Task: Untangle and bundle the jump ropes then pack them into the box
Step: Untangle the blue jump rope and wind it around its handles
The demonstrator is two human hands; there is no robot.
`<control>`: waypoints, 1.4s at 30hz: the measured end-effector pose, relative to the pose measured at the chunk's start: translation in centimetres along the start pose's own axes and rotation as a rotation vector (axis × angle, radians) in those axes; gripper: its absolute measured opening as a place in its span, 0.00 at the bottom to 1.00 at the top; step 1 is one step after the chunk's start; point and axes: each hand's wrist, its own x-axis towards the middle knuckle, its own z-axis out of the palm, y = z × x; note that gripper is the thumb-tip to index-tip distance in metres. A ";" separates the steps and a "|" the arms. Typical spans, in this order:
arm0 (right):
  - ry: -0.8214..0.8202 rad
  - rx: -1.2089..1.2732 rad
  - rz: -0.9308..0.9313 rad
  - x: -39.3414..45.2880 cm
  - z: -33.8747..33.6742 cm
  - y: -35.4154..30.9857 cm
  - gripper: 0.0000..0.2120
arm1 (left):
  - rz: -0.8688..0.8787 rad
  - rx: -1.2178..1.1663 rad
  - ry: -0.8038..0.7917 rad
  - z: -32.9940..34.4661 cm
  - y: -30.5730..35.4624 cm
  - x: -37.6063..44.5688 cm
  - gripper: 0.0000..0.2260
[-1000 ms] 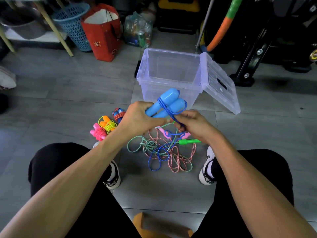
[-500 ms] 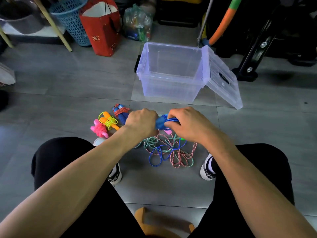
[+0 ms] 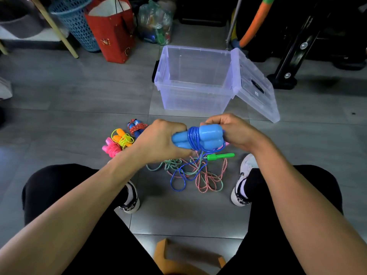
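Note:
My left hand (image 3: 158, 139) grips the narrow ends of two light-blue jump rope handles (image 3: 206, 137), held side by side and lying level. Several turns of blue cord (image 3: 193, 138) wrap round their middle. My right hand (image 3: 236, 132) is curled at the thick ends, pinching the cord there. The loose blue cord (image 3: 178, 181) hangs down into a tangle of red-white and green ropes (image 3: 204, 175) on the floor, with a green handle (image 3: 220, 156) beside it. The clear box (image 3: 190, 100) stands open just beyond my hands.
Three bundled ropes lie left of my hands: pink (image 3: 111, 148), orange-yellow (image 3: 122, 137) and blue-red (image 3: 137, 127). The box lid (image 3: 256, 86) leans on the box's right side. A red bag (image 3: 111, 28) and blue basket (image 3: 77, 22) stand at the back. My shoes (image 3: 242, 181) flank the tangle.
The handles tipped from pointing up to lying level. My hands dipped low over the tangle, then rose again. More blue cord is wound round the handles and less lies on the floor.

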 end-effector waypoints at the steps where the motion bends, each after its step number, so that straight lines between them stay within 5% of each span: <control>1: -0.008 0.064 0.004 0.3 0.1 0.4 0.13 | -0.063 -0.062 0.007 -0.2 0.3 0.0 0.19; 7: 0.003 0.179 0.041 0.2 2.0 0.1 0.15 | -0.352 -0.520 0.044 -0.6 1.2 0.5 0.17; 13: 0.186 -0.388 0.074 0.6 2.9 0.8 0.19 | -0.378 -0.687 -0.210 -0.6 -0.1 1.1 0.07; 17: 0.240 -0.469 0.122 0.2 3.0 1.0 0.16 | -0.442 -0.831 -0.344 -0.2 -0.4 0.8 0.04; 26: 0.094 -0.907 0.056 -1.7 3.4 -0.4 0.12 | -0.570 -0.525 -0.126 0.3 -0.5 1.6 0.04; 29: 0.119 -0.960 -0.038 -2.3 3.4 -1.0 0.11 | -0.490 -0.216 -0.075 1.3 -1.7 2.0 0.06; 36: 0.239 -0.922 -0.279 -1.3 2.1 -1.1 0.10 | -0.248 0.238 -0.264 2.6 -1.0 1.6 0.07; 42: 0.266 -0.831 -0.227 -0.5 0.2 -1.5 0.13 | -0.086 0.320 -0.355 2.0 -0.3 1.0 0.11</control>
